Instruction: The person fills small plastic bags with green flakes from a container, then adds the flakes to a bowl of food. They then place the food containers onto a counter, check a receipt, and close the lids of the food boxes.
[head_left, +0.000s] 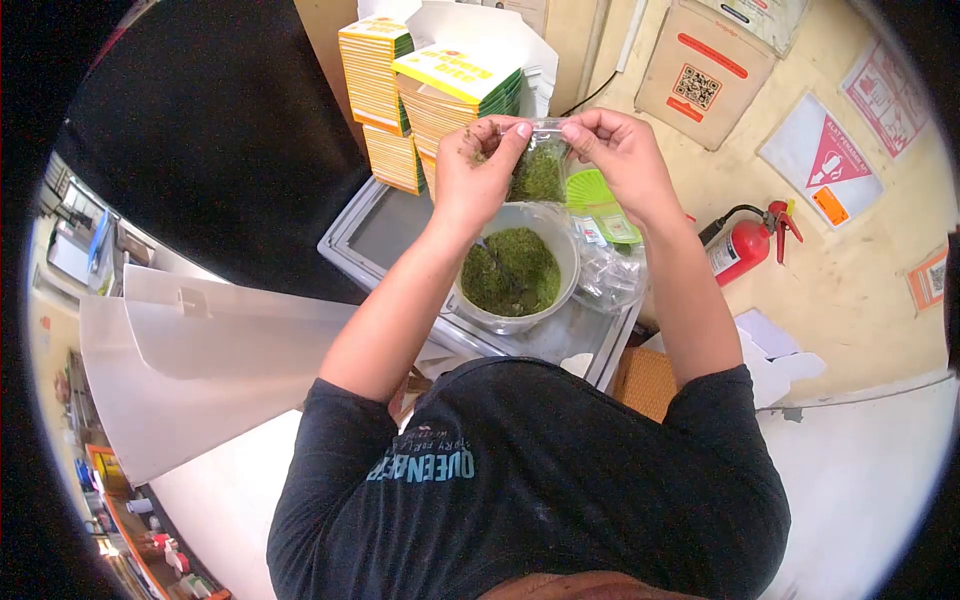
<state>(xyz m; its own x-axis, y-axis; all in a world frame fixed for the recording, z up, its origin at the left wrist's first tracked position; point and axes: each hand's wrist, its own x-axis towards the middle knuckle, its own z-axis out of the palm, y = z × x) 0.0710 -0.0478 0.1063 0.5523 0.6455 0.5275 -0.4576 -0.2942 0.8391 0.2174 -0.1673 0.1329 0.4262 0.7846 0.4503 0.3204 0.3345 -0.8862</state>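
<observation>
Between both hands hangs a small clear plastic bag (541, 172) with green flakes in its lower part. My left hand (474, 165) pinches the bag's top edge at its left corner, and green bits cling to the fingers. At the right corner, my right hand (618, 150) pinches the same edge between thumb and fingers. Just below the bag stands a round clear tub (570, 262) partly filled with green flakes (522, 262), with a dark utensil (497, 258) lying in them. Beside the tub are a bright green basket (592, 190) and a heap of clear plastic bags (612, 277).
The tub rests on a grey-framed surface (372, 232). Stacked yellow and white printed boxes (450, 85) stand behind my left hand. A red fire extinguisher (743, 250) is at the right wall, under posted signs (828, 165). A translucent sheet (235, 345) juts in from the left.
</observation>
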